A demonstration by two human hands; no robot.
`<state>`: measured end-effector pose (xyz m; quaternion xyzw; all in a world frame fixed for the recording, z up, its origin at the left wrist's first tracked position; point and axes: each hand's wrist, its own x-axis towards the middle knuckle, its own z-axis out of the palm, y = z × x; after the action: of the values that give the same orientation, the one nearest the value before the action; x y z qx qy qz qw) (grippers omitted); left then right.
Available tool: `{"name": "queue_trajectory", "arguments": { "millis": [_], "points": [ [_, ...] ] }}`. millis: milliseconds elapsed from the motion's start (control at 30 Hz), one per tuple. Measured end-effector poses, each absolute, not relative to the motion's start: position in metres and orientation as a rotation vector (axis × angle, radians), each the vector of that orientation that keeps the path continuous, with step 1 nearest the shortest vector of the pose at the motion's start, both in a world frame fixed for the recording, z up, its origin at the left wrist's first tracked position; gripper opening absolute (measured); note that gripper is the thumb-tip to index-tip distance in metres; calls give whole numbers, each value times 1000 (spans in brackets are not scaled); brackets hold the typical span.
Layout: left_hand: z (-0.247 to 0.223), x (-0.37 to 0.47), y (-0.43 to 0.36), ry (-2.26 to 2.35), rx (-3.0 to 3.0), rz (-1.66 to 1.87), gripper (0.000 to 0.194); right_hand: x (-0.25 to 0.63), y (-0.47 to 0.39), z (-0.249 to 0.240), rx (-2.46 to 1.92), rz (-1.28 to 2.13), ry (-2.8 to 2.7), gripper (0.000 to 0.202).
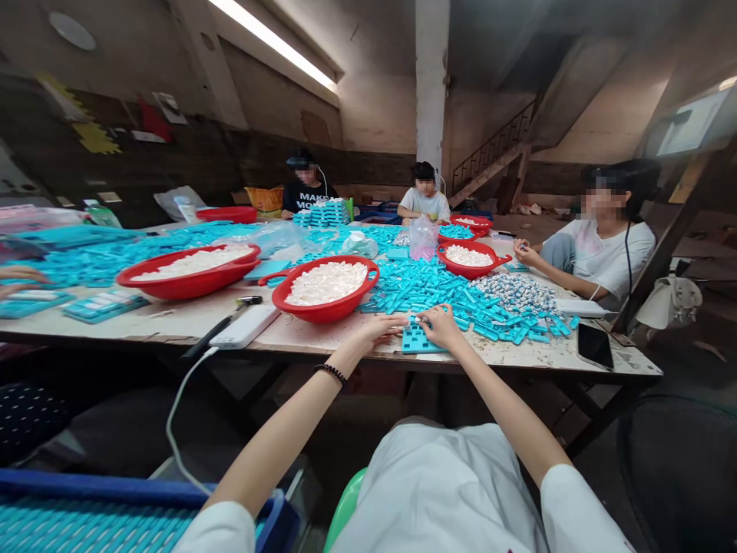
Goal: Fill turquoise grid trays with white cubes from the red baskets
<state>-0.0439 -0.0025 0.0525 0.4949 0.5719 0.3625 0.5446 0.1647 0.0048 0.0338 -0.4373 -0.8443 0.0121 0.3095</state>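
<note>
On the table edge before me lies a turquoise plastic plate [415, 342] with square holes in it. My left hand [385, 328] rests at the plate's left side, its fingers stretched out towards the holes. Bent over the plate's upper right part, my right hand [442, 327] has thumb and fingers pinched together. A tiny pale bit shows at those fingertips, too small to name. Just beyond both hands spreads a heap of turquoise plastic pieces [411, 288]. A red basin [322, 311] of small white pieces [327, 283] stands left of the heap.
More red basins [190, 288] stand about the table. A white power bank [245, 326] with a cable lies left, a phone [595, 347] right. Small mixed pieces [518, 296] lie before a co-worker [610, 238]. A blue crate [132, 485] stands low at left.
</note>
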Motion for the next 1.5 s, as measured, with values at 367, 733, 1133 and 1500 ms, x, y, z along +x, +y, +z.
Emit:
{"name": "queue_trajectory", "arguments": {
  "millis": [367, 733, 1133, 1500],
  "points": [
    [49, -44, 0, 1337, 1154, 879, 60, 164, 6, 32, -1148, 30, -2237, 23],
    [50, -46, 2, 1297, 1160, 892, 54, 163, 5, 33, -1153, 14, -2212, 20],
    [61, -43, -11, 1315, 1186, 891, 51, 161, 6, 32, -1156, 25, -2192, 20],
    [58, -42, -10, 1281, 1172, 904, 49, 160, 5, 32, -1178, 34, -2200, 21]
  ]
}}
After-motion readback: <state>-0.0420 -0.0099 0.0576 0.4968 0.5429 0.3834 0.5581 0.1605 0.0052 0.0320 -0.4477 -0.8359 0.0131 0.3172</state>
